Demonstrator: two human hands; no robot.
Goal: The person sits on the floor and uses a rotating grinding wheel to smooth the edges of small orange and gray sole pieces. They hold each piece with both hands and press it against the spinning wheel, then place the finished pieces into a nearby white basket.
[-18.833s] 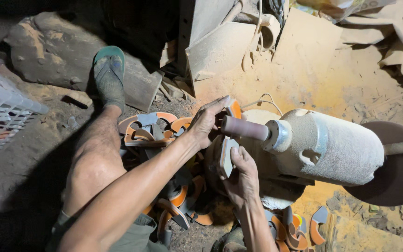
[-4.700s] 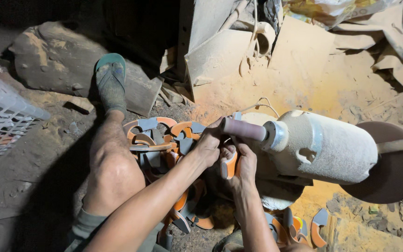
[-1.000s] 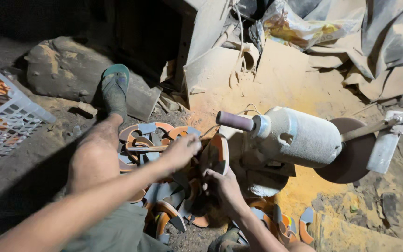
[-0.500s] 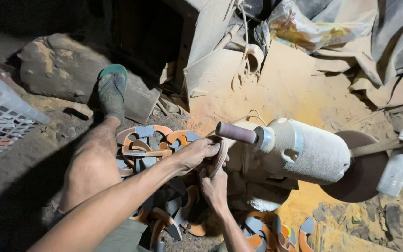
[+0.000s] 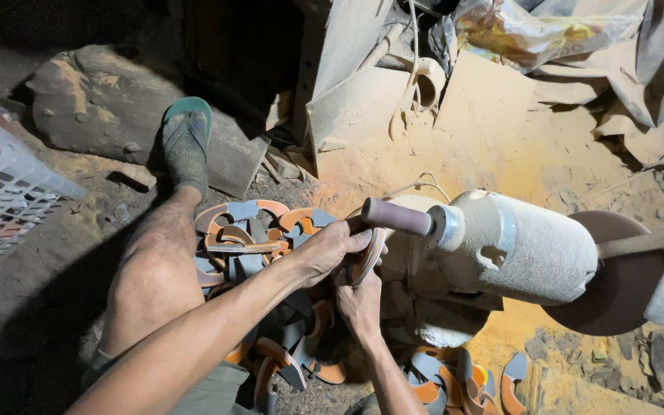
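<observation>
Both hands, left (image 5: 330,247) and right (image 5: 360,301), grip one curved orange-and-grey piece (image 5: 368,257) against my grinder's dusty cylindrical spindle (image 5: 397,217).

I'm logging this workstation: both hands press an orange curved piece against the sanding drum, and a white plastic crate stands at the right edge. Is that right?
Not quite. In the head view the white plastic crate stands at the left edge, not the right. The rest holds: the left hand and right hand press the orange curved piece against the sanding drum.
</observation>
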